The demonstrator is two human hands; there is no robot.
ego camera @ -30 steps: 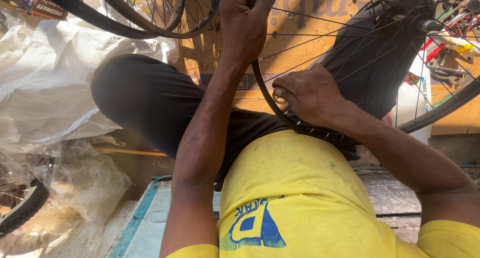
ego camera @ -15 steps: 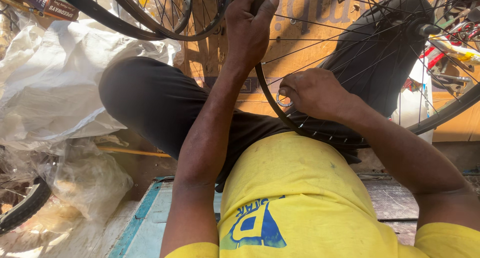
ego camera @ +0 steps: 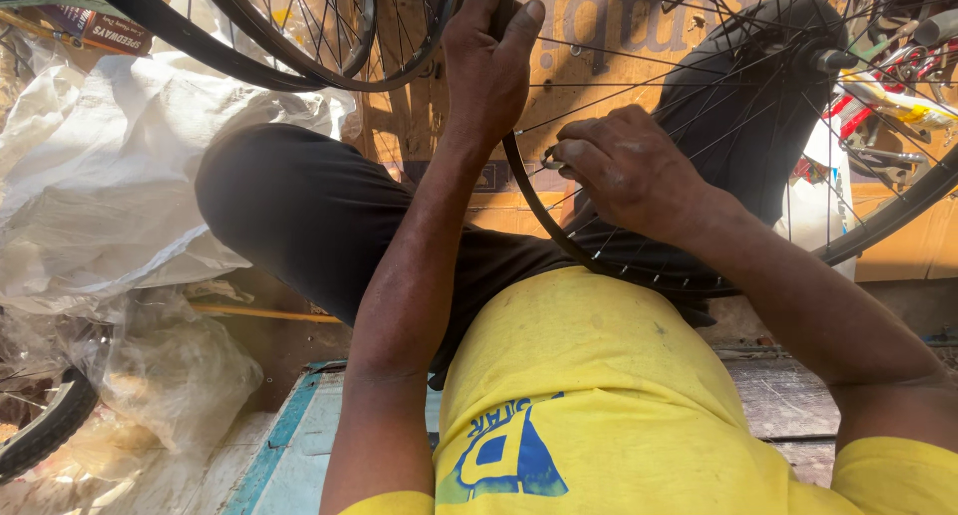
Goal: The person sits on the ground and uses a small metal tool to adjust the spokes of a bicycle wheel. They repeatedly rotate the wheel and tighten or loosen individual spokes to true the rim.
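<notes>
- Left hand (ego camera: 489, 71) grips the bicycle wheel (ego camera: 559, 231) rim, upright across the lap.
- Right hand (ego camera: 629, 171) fingers pinch a small tool at the spokes (ego camera: 689, 86).
- Judging by this, spoke adjustment looks underway, unfinished.

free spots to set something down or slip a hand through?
Bare room: the pale board with the blue edge between the left forearm and the plastic bags, and the grey planks under the right arm. Crowded: the lap, where the left hand grips the wheel rim and the right hand works at the spokes; more wheels hang above.
</notes>
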